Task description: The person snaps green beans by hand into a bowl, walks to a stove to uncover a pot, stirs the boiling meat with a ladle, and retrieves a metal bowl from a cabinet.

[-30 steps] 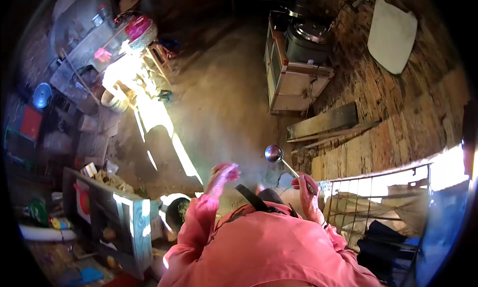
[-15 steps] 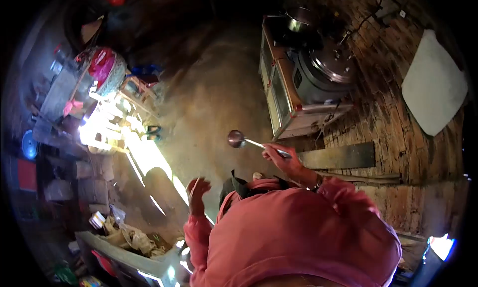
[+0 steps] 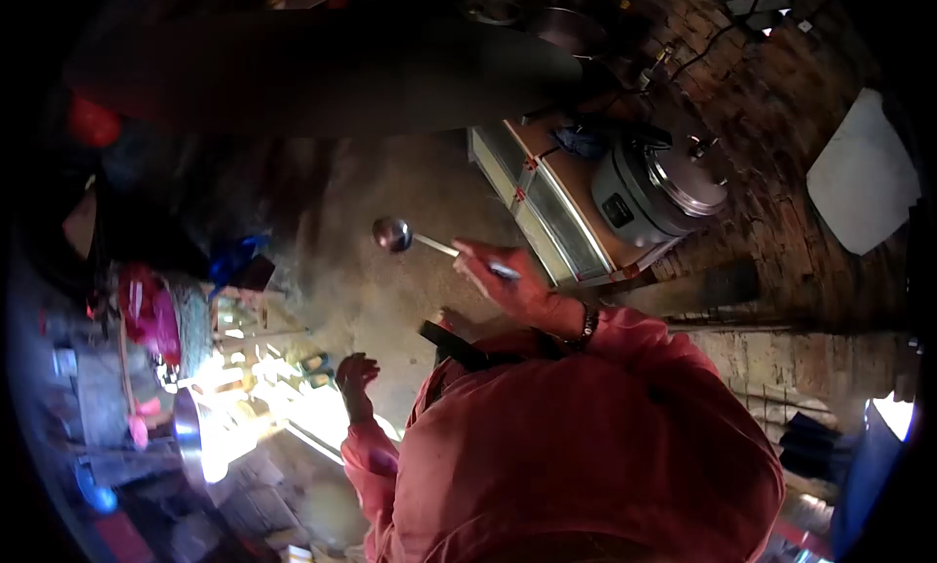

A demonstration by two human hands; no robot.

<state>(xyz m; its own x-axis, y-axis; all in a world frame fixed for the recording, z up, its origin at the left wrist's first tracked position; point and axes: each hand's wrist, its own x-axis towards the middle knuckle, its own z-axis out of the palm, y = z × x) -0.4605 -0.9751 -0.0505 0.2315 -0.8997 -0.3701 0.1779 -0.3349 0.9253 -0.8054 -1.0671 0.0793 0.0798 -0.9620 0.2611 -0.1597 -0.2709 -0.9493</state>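
My right hand (image 3: 508,282) is closed around the handle of a metal ladle (image 3: 392,234). The ladle's round bowl points away to the left, held out over the floor. My left hand (image 3: 356,380) hangs lower on the left with its fingers loosely curled and apart, and I see nothing in it. A wooden cabinet (image 3: 547,197) with glass-like panels stands just beyond my right hand. On its top sits a grey electric cooker (image 3: 634,197) with a shiny metal lid.
Sunlit clutter fills the left side, including a pink bundle (image 3: 151,319) and a metal basin (image 3: 190,431). A brick wall (image 3: 771,182) with a pale sheet (image 3: 864,178) rises on the right. A blurred dark shape (image 3: 322,75) covers much of the upper view.
My view has turned, so the cluttered left side sits lower. The ladle and my right hand have shifted left and up in view. The dark shape now covers the top.
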